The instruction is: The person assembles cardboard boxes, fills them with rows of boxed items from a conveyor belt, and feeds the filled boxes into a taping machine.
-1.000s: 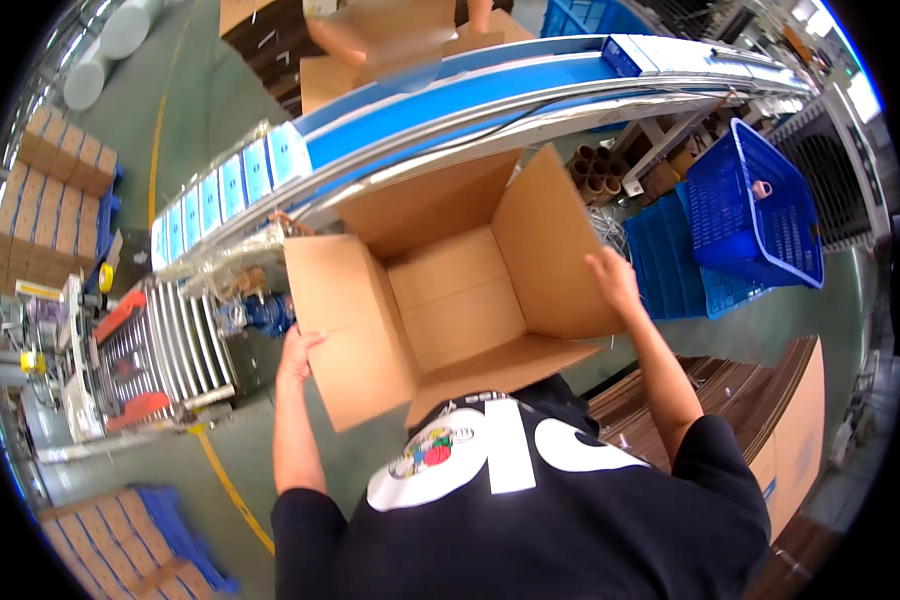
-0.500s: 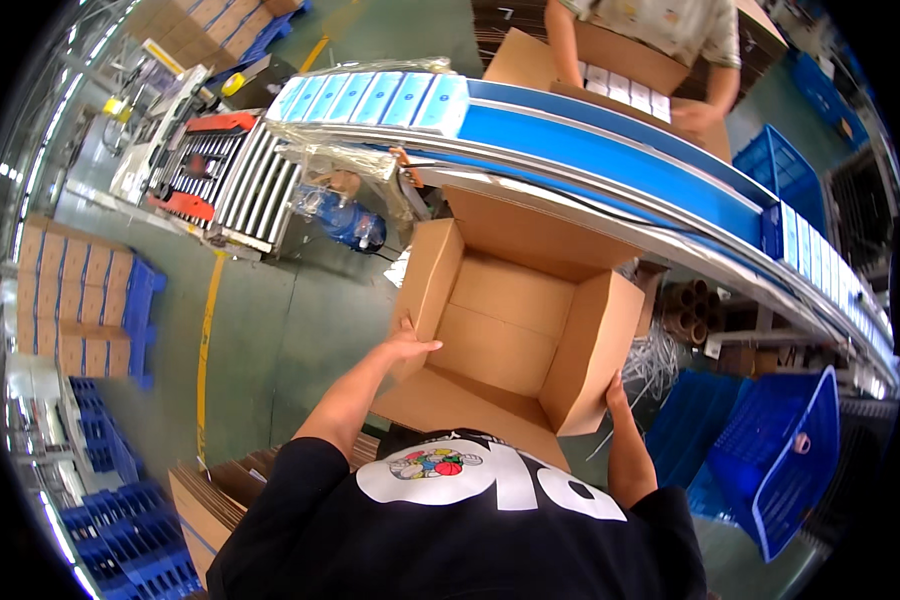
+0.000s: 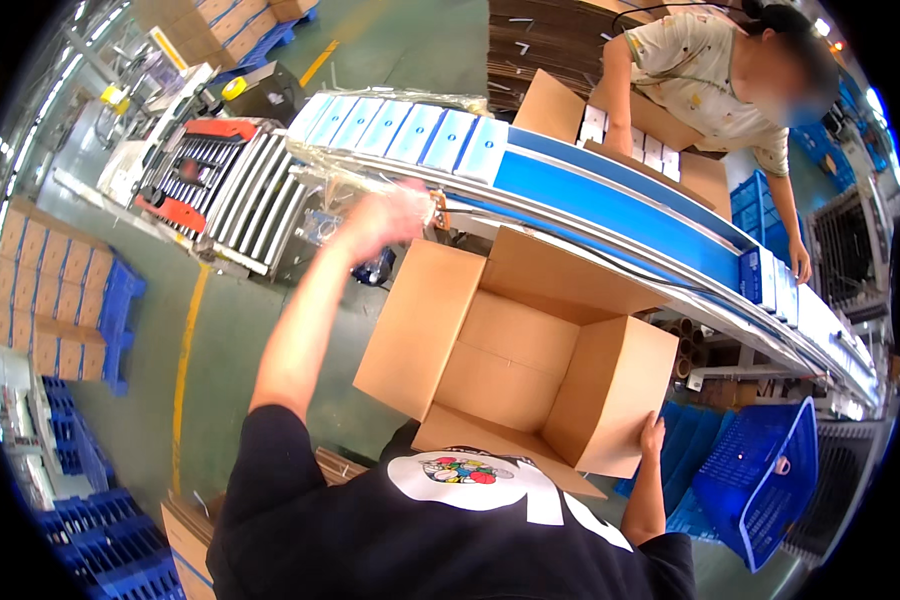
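An open cardboard box [image 3: 425, 325], its flaps folded outward and its inside bare, stands in front of my body below the conveyor. My right hand [image 3: 653, 432] grips the outer edge of the box's right flap. Off the box, my left hand [image 3: 395, 213] is raised near the conveyor's side rail, smeared by motion, so its fingers cannot be read. Just beyond it, several light-blue and white cartons [image 3: 402, 130] stand in a row on the blue conveyor belt [image 3: 610, 210].
Across the belt, a co-worker [image 3: 690, 75] has one hand in a box of small white cartons and the other by cartons [image 3: 770, 280] on the belt's right. A roller conveyor [image 3: 260, 200] lies left. Blue crates [image 3: 755, 480] stand right; stacked boxes [image 3: 55, 285] sit on a pallet.
My left hand has let go of the box's left flap and moved up toward the conveyor. The co-worker's one hand has moved right to the belt cartons.
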The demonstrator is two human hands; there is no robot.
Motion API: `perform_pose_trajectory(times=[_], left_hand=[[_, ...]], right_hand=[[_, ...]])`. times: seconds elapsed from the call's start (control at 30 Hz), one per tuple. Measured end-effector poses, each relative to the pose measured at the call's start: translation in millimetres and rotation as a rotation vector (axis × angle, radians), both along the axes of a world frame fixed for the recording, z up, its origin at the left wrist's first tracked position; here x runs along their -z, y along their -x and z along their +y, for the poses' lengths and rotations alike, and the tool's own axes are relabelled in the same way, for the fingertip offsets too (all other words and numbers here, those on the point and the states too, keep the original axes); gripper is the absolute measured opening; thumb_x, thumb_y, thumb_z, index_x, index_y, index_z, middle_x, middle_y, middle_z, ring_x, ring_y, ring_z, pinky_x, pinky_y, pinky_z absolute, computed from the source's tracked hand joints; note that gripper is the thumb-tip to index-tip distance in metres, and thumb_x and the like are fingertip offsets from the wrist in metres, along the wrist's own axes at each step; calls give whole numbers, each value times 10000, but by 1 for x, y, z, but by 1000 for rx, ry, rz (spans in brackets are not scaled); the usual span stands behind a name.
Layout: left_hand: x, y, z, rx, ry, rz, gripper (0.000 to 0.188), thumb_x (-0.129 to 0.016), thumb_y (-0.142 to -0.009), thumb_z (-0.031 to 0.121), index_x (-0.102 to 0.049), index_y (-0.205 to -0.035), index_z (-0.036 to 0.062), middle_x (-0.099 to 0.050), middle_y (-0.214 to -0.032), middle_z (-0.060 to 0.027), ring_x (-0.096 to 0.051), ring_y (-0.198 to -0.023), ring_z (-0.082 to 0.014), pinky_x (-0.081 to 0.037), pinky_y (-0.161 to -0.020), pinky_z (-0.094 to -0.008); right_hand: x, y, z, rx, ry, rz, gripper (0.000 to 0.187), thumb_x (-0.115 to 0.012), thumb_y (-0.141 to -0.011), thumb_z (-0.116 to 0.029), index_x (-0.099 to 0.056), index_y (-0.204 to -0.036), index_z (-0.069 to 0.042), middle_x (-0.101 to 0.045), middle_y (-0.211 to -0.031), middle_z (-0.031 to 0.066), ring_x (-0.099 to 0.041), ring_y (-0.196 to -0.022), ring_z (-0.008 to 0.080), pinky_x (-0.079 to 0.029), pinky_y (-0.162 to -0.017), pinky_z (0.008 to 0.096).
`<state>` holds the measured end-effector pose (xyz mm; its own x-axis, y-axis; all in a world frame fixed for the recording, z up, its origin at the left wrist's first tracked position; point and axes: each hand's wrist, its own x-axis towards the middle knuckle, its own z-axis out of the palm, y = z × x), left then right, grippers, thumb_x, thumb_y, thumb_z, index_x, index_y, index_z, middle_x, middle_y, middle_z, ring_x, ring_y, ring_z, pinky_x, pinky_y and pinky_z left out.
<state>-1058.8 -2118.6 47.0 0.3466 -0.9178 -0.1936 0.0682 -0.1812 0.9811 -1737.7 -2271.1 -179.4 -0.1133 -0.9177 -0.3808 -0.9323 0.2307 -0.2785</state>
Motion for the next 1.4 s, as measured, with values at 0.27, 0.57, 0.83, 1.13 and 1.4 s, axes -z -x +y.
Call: perform_pose_trajectory(times=[0.27,0.57,0.83,1.13,1.4], left_hand=[[19,-212,-106,-347,-676,-1007,702,-517,-802,526,-490,-1222,-35,-526,-1205,-249,-497,-1138,-359,-369,-981,-396],[5,-145,-141,16,-295,-350,585,-705,-741,397,-579,-1106,-42,-626,-1064,-139,-594,-940,-202,-448,-836,-310],[71,-86,-205,132,-152,-350,699,-747,-728,341,-407,-1182,-67,-586,-1047,-166,-599,-894,-212,-488,-756,-302],[7,-61,-187,28,-104,-21,631,-703,-768,155,-388,-1296,12,-543,-1198,-119,-559,-1026,-200,-441,-896,-303],[-91,70,-83,26,121,-368,680,-712,-759,209,-303,-1263,8,-490,-1174,-143,-528,-1007,-216,-441,-877,-323]], right_hand=[[-107,-52,47,116,231,17,636,-473,-900,-387,-335,-1324,67,-403,-1299,278,-388,-1209,401,-322,-1019,396],[-248,-209,-4,-185,793,-240,321,-519,-886,-132,-523,-1182,-7,-538,-1194,163,-492,-1130,311,-380,-955,345],[-228,-425,-169,-381,237,-189,904,-606,-767,-561,-307,-1259,136,-523,-1118,336,-516,-1098,406,-419,-919,395],[-241,-418,-153,-372,288,-599,1166,-680,-573,-659,-140,-1421,-68,-497,-1212,281,-524,-1077,425,-420,-920,411],[-334,-288,-66,-487,427,-506,1065,-689,-657,-551,-137,-1405,-33,-549,-1123,278,-573,-973,429,-466,-836,434]])
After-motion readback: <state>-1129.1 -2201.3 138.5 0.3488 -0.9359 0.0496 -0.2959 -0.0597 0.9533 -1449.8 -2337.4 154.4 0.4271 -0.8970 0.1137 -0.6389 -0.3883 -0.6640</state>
